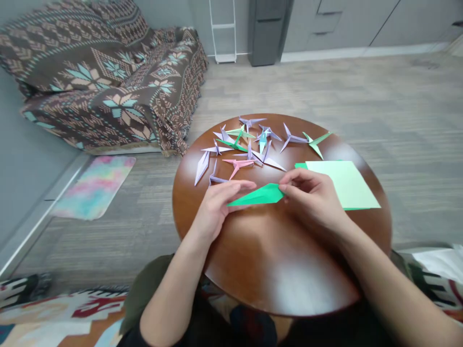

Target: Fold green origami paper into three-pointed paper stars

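Note:
A long kite-shaped piece of folded green origami paper (265, 195) is held between my two hands above the round wooden table. My right hand (313, 195) pinches its wide end between thumb and fingertips. The narrow end lies in my left hand (217, 202), between the outstretched upper fingers and those beneath; exactly how firmly they press is hidden. Just beyond my left hand lie several folded paper cranes, among them a pink one (238, 165) and a dark green one (235, 143). A stack of light green paper sheets (347, 180) lies beside my right hand.
The brown table (253, 270) has a rounded edge close to my lap. More lilac, pale green and blue-green folded pieces lie at its far side, including a flat lilac one (202, 167). A sofa with a patterned cover (144, 96) and a pastel mat (96, 185) are at the left.

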The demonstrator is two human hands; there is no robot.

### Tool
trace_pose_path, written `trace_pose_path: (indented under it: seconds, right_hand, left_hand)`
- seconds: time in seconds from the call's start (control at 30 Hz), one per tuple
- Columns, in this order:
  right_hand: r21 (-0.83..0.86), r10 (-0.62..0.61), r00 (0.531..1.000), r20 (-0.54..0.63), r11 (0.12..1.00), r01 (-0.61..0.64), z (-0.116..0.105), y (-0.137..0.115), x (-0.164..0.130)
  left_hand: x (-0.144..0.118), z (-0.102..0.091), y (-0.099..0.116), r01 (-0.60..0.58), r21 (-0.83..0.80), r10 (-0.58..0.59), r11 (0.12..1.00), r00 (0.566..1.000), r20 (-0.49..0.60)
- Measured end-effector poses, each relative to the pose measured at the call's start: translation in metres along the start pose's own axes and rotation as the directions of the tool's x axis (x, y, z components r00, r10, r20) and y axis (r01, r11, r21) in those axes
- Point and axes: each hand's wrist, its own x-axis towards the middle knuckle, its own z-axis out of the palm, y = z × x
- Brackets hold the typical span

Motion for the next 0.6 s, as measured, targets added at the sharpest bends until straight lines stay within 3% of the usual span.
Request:
trace_pose_path:
  seconds: [0.1,0.2,0.3,0.6]
  right_hand:
    - [-0.096,-0.019,0.995,0.095,0.995,0.028,0.003,-0.001,-0.003]
    - [-0.143,-0.031,0.994,0.104,0.989,0.045,0.006,0.0,-0.005]
    - [-0.153,-0.053,0.994,0.095,0.986,0.068,0.008,0.002,-0.006]
    - [-0.122,-0.17,0.961,0.218,0.972,0.2,0.006,0.003,-0.006]
  left_hand:
    - [-0.001,0.001,0.002,-0.089,0.241,0.076,0.967,0.995,0.065]
    - [-0.001,0.007,-0.002,-0.111,0.37,0.072,0.922,0.99,0.118]
    - [0.001,0.011,-0.009,-0.095,0.384,0.073,0.918,0.995,0.07]
    - [0.003,0.01,-0.014,-0.105,0.319,0.124,0.942,0.992,-0.039]
